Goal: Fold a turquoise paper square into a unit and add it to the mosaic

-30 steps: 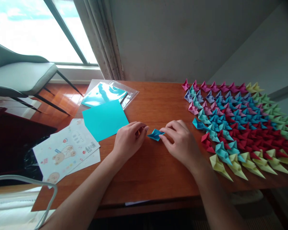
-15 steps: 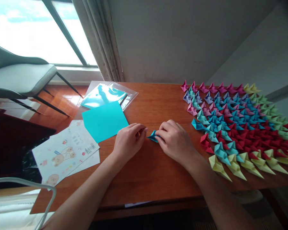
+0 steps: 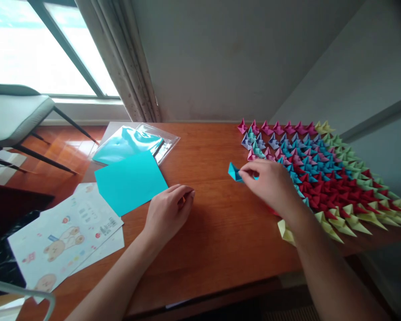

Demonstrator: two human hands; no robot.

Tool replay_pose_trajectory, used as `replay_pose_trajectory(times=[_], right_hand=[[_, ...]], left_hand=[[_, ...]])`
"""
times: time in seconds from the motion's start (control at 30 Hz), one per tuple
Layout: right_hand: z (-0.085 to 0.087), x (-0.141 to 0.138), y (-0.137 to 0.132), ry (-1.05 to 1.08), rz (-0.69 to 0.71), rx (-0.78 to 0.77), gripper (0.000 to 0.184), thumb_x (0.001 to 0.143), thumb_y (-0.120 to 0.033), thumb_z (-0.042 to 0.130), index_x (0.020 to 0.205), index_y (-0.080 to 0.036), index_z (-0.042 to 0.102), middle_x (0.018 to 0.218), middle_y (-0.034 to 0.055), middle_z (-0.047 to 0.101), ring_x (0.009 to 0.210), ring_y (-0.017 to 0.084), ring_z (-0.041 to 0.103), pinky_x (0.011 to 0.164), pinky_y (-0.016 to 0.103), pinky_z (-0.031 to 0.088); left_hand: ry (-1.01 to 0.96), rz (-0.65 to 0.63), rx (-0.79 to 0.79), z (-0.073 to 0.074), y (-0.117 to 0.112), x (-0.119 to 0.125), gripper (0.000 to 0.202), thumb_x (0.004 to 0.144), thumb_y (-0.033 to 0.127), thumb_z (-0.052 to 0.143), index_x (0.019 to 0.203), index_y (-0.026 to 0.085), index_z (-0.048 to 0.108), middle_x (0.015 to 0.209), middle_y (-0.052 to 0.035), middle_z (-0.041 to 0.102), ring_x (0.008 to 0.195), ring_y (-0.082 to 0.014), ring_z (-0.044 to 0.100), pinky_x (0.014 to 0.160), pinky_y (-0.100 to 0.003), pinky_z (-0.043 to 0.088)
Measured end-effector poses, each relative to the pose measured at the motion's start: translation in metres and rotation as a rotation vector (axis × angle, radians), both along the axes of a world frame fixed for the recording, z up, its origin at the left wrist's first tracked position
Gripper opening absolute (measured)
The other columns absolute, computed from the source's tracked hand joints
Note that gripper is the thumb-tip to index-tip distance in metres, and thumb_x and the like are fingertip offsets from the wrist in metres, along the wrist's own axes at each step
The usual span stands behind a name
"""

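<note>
A small blue folded paper boat (image 3: 234,172) is pinched between the thumb and fingertips of my right hand (image 3: 265,180). That hand is at the left edge of a dense array of folded paper boats (image 3: 330,189) and covers some of them. The array has rows of pink, purple, blue, red, green and yellow. My left hand (image 3: 170,209) rests on the wooden table (image 3: 214,249) with its fingers curled and thumb against them, and nothing shows in its grip. Just beyond it lies a flat turquoise sheet (image 3: 130,180), close to the knuckles.
Behind the sheet is a clear plastic packet (image 3: 128,142) of turquoise paper. White printed sheets with bear drawings (image 3: 65,240) hang over the table's left edge. A grey chair (image 3: 16,116) stands by the window, and a wall (image 3: 200,62) rises behind the table.
My right hand has carried the blue paper boat rightward, away from my left hand, to the array's edge. My left hand keeps its curled pose. The whole view has shifted slightly.
</note>
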State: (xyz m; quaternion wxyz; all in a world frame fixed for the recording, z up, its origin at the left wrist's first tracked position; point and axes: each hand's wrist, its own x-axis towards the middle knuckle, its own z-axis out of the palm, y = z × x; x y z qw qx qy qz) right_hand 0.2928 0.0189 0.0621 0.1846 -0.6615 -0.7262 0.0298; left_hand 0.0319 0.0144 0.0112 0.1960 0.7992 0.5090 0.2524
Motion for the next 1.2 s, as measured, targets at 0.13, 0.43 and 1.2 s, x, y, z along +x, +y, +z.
replay_pose_trajectory(times=[0.13,0.43,1.2], right_hand=[[0.021,0.063,0.029,-0.099,-0.325,-0.016,0.013,0.079,-0.028,0.064,0.081,-0.022,0.076,0.072,0.0043,0.074,0.07,0.022,0.067,0.065,0.03,0.044],[0.004,0.128,0.091,-0.289,-0.57,-0.118,0.019,0.076,-0.026,0.06,0.081,-0.021,0.077,0.082,0.0112,0.074,0.081,0.029,0.067,0.069,0.035,0.046],[-0.031,0.131,0.1,-0.31,-0.536,-0.222,0.024,0.077,-0.029,0.058,0.086,-0.019,0.078,0.09,0.0139,0.075,0.086,0.03,0.068,0.069,0.033,0.047]], left_hand=[[0.007,-0.024,-0.008,0.0,-0.001,0.0,0.02,0.096,0.031,0.051,0.088,0.02,0.066,0.08,-0.0006,0.07,0.065,-0.0126,0.06,0.06,-0.023,0.041],[0.055,-0.069,-0.031,-0.006,-0.003,0.0,0.02,0.096,0.031,0.05,0.089,0.021,0.065,0.081,-0.0011,0.07,0.066,-0.014,0.061,0.059,-0.024,0.042],[0.077,-0.089,-0.004,-0.006,-0.002,-0.002,0.018,0.095,0.029,0.05,0.088,0.022,0.065,0.081,-0.0016,0.072,0.064,-0.0147,0.063,0.058,-0.025,0.044]])
